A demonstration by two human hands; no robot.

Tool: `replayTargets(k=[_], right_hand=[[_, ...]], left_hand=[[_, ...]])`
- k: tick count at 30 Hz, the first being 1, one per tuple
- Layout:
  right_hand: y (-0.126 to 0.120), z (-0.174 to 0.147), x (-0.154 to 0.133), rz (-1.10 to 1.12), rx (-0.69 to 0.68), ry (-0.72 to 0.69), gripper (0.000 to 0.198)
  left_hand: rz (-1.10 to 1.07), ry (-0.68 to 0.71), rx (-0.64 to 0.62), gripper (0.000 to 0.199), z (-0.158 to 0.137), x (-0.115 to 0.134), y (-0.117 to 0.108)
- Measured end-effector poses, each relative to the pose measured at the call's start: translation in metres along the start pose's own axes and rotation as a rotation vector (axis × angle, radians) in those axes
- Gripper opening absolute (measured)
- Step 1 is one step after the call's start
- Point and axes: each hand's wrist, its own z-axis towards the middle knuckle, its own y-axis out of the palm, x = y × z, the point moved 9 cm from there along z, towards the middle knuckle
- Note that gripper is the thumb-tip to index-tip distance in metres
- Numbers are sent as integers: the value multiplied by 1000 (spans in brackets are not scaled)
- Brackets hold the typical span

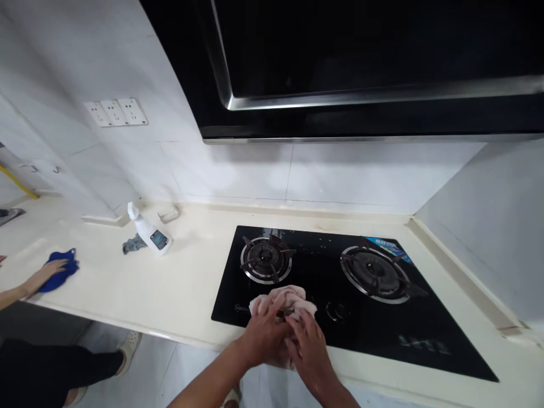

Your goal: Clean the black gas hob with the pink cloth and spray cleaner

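The pink cloth (289, 293) lies bunched under fingers of the left hand (264, 338) and right hand (311, 352).

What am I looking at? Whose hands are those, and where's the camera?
No robot here! A person wears a camera on their head, looking forward and down, so you see roughly what they see. Their left hand and right hand are both on a pink cloth at the front of a black stove; I can't tell how tightly they grip it. On the pale counter to the left is a white spray bottle. Further left, another person's hand rests on a blue cloth.
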Motion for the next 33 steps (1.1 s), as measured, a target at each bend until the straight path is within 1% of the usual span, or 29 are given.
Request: replayTargets(k=[2, 4, 6, 9, 11, 13, 15, 17, 19, 21, 24, 26, 27, 29, 31, 33], right_hand=[[25, 4, 4, -15, -34, 90, 43], [46, 8, 9, -14, -43, 198, 50], [66, 17, 14, -44, -85, 316, 61], [91, 43, 19, -143, -187, 442, 73], [95, 65, 21, -206, -201, 479, 75], [92, 85, 24, -248, -192, 494, 75], [87, 97, 28, -275, -194, 494, 74], [82, 99, 27, -297, -197, 461, 72], [81, 90, 20, -314, -198, 408, 72], [87, 73, 7, -323, -211, 376, 76], [109, 49, -23, -310, -273, 356, 86], [128, 45, -51, -261, -325, 282, 86], [137, 49, -65, -229, -344, 234, 84], [148, 66, -88, -173, -366, 165, 82], [154, 92, -98, -132, -396, 162, 84], [158, 118, -101, -98, -451, 172, 87]], left_hand=[[8, -104, -9, 60, -27, -35, 8], [33, -175, -20, 62, -56, -65, 14], [77, -196, -5, 62, -79, -89, 15], [153, -178, 86, 52, -97, -120, 8], [204, -186, 166, 40, -104, -143, -1], [246, -220, 224, 32, -111, -168, -10], [272, -255, 248, 30, -118, -192, -18], [282, -266, 247, 30, -126, -208, -22], [282, -266, 230, 32, -131, -217, -21], [266, -267, 206, 35, -134, -221, -17], [225, -271, 183, 37, -135, -225, -9], [206, -272, 197, 39, -135, -226, -7], [202, -270, 210, 40, -135, -227, -7], [198, -259, 237, 39, -136, -226, -9], [190, -247, 249, 38, -136, -225, -12], [173, -253, 249, 38, -136, -225, -14]])
